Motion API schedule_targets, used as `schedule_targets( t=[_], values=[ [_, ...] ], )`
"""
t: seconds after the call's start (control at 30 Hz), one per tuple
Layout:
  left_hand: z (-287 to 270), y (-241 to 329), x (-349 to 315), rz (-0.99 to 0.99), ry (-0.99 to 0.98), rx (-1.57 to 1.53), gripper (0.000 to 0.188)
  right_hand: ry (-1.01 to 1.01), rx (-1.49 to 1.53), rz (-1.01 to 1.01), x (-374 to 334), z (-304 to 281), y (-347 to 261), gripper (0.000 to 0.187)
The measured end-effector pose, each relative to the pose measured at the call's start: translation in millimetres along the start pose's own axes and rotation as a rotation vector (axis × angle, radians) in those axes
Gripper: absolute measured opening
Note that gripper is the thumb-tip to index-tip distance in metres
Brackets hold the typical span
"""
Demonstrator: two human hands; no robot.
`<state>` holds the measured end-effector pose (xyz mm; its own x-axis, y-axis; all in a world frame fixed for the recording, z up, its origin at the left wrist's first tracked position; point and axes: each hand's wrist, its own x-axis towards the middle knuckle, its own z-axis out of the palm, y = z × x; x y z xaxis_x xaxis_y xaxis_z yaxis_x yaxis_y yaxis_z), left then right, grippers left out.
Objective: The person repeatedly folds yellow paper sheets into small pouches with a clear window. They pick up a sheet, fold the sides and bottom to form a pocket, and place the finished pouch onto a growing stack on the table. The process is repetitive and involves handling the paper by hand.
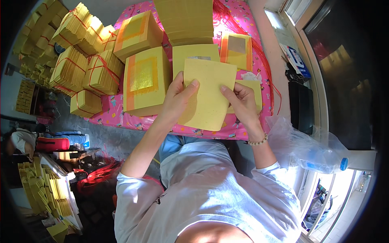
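A sheet of yellow joss paper (pixel 208 99) is held upright in front of me over the near edge of the table; whether it is one sheet or a thin sheaf, I cannot tell. My left hand (pixel 181 92) pinches its left side, thumb on the face. On the right side, my right hand (pixel 242 104) grips with its thumb in front and fingers curled behind. Just behind it stands a yellow stack (pixel 179 54) with a silvery patch, partly covered. To the left sits a stack with a gold foil square (pixel 144 77) and orange band. Another yellow piece (pixel 253 90) lies behind my right hand.
The table has a pink patterned cover (pixel 111 108). Cord-tied paper bundles (pixel 69 67) pile up at left; red strands (pixel 259 50) trail at the far right. A plastic bottle (pixel 324 160) in clear film lies by my right elbow. Another person (pixel 23 141) is at far left.
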<state>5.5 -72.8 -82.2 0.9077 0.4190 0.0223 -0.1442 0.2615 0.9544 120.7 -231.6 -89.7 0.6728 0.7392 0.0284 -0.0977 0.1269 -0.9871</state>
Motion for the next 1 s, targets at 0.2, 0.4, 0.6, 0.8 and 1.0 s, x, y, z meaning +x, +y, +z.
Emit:
schedule_targets(
  t=[0.2, 0.4, 0.6, 0.8, 1.0],
  values=[
    [1, 7, -1, 0.011, -0.006, -0.022, 0.035, -0.052, -0.03, 0.116, -5, -1, -2, 0.024],
    [4, 6, 0, 0.051, 0.037, 0.039, 0.037, -0.039, 0.011, 0.085, -7, 0, -3, 0.026],
    [7, 14, 3, 0.064, 0.017, 0.096, 0.038, -0.102, -0.012, 0.102, -12, -9, 4, 0.028],
    [11, 16, 7, 0.062, 0.016, 0.038, 0.038, -0.118, 0.0, 0.136, -19, -10, 0, 0.026],
    [12, 10, 13, 0.029, 0.031, 0.007, 0.035, -0.077, 0.028, 0.071, -22, -9, 5, 0.023]
  ],
)
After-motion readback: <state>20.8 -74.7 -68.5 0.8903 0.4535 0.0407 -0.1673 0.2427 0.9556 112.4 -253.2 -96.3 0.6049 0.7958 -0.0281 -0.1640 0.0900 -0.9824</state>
